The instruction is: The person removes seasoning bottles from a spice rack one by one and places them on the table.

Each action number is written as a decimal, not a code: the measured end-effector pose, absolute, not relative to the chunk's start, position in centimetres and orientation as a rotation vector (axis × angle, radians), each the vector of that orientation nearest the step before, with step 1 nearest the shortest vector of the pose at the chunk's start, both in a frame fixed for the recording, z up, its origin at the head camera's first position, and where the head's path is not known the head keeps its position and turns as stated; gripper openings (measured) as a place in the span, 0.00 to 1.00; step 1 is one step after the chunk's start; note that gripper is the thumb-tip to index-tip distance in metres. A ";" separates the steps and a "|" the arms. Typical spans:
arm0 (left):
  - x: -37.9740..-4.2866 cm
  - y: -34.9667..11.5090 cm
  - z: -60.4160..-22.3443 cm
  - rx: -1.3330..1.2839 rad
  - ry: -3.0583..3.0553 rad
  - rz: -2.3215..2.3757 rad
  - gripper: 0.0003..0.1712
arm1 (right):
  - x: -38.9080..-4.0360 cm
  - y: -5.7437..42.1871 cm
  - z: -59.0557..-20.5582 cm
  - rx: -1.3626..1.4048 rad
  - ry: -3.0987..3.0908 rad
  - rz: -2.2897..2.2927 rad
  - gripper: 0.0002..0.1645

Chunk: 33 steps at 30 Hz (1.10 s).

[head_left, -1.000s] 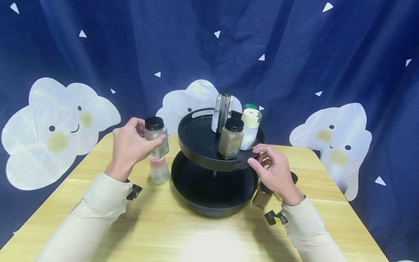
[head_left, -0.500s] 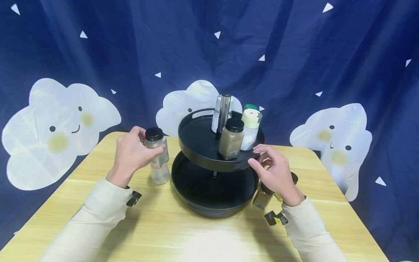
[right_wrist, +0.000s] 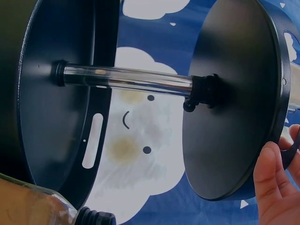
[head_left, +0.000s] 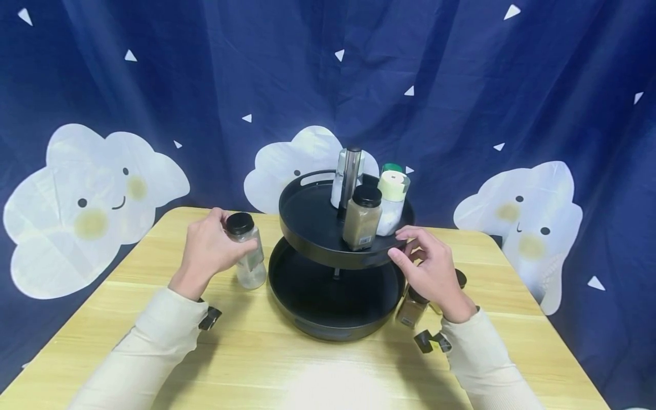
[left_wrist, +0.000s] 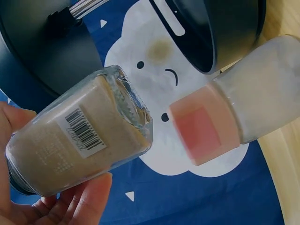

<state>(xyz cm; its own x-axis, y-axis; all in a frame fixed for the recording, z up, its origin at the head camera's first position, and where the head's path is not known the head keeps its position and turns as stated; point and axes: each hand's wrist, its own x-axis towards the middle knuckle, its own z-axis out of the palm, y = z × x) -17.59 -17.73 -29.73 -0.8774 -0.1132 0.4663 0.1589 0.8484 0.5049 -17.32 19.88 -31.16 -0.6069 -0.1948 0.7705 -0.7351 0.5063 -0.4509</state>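
My left hand (head_left: 211, 250) grips a square glass spice jar (left_wrist: 77, 140) with a black lid and tan powder inside, thumb on one side and fingers on the other. In the head view this jar overlaps a clear bottle (head_left: 251, 277) standing left of a black two-tier turntable rack (head_left: 335, 333). The bottle's pink cap (left_wrist: 201, 124) shows beyond the jar's base in the left wrist view. At the upper tray (right_wrist: 229, 108), my right hand (head_left: 433, 267) holds the front right rim, thumb on the outside and fingers by the handle slot.
On the upper tray stand another tan spice jar (head_left: 361, 219), a white shaker with a pale yellow cap (head_left: 393, 199), a green-topped container and a white one behind the post (head_left: 351, 176). A brown jar (head_left: 411, 307) stands on the table (head_left: 230, 364) beneath my right hand.
My left hand has lowered the spice jar, so it now covers the pink cap in the head view. My right hand and the rack have stayed still.
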 end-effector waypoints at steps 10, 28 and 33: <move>-17.7 -18.1 -30.9 -0.029 -2.573 -0.739 0.26 | -17.3 19.9 -31.2 0.761 -2.087 1.064 0.16; -17.5 -17.9 -33.1 -0.064 -2.623 -0.779 0.29 | -17.3 20.0 -31.2 0.763 -2.087 1.055 0.16; -17.3 -17.8 -33.6 -0.042 -2.672 -0.776 0.31 | -17.3 20.0 -31.1 0.761 -2.096 1.054 0.16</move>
